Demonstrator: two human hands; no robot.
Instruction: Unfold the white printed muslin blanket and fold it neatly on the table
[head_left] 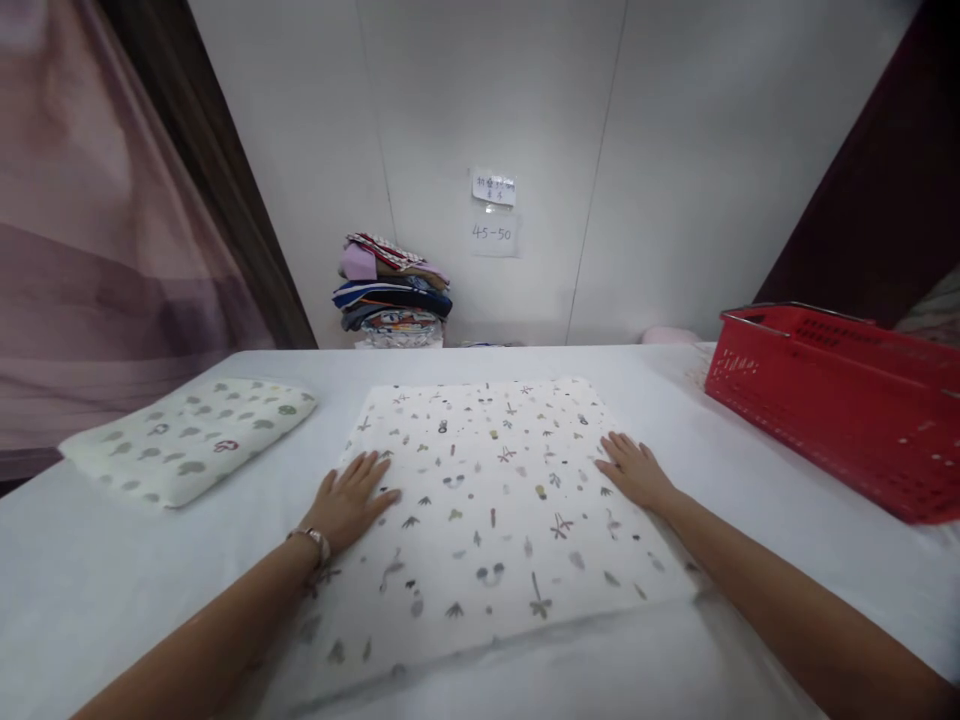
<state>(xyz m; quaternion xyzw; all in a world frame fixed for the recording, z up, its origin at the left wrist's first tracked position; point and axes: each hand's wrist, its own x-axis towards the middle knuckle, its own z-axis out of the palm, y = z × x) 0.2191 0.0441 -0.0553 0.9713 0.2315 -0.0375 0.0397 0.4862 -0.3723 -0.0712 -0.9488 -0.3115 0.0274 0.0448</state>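
A white cloth [480, 500] with small printed motifs lies spread flat on the table in front of me. My left hand [346, 503] rests palm down on its left edge, fingers spread, with a bracelet [313, 541] at the wrist. On the opposite edge, my right hand [636, 470] also lies flat with its fingers apart. Neither hand grips the fabric. The near edge of the cloth shows a fold line, and plain white fabric continues below it. Beyond my left hand, a folded white cloth with grey-green prints [191, 435] lies at the table's left side.
A red perforated basket [832, 400] with a metal handle stands at the right. Against the back wall rises a stack of folded fabrics [394, 290]. Paper notes [493, 235] are fixed to the wall, and a pinkish curtain [112, 250] hangs on the left. White covering lies over the table [97, 590].
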